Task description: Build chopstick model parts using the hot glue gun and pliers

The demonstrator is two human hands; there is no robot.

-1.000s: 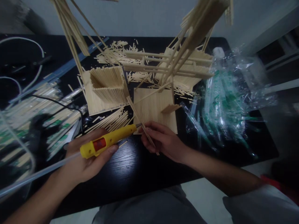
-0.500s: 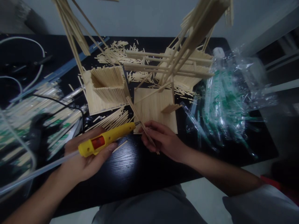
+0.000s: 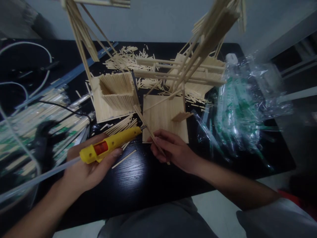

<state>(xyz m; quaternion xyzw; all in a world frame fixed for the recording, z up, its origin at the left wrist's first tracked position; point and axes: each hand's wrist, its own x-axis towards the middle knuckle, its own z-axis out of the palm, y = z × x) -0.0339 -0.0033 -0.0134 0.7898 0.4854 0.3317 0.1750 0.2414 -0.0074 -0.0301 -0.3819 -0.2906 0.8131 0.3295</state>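
My left hand (image 3: 85, 170) is wrapped round a yellow glue gun (image 3: 110, 144) with a red trigger; a clear glue stick trails out of its back to the left. The gun's tip points right, close to a thin wooden stick (image 3: 151, 137) that my right hand (image 3: 172, 150) pinches at its near end. The stick slants up and left over the near edge of a flat panel of glued sticks (image 3: 164, 115). To the left of the panel sits an open box of sticks (image 3: 116, 94) on its own base. A loose stick (image 3: 123, 158) lies on the black table below the gun.
A tall frame of long sticks (image 3: 195, 49) rises over the table's far side. Loose short sticks (image 3: 123, 59) are scattered at the back. Clear plastic wrappers (image 3: 237, 105) pile up at the right, packed chopsticks (image 3: 32, 122) and cables (image 3: 29, 66) at the left.
The glue gun has drawn back a little to the left, away from the stick. The camera has tipped slightly, so everything sits lower in view. My right hand keeps its pinch.
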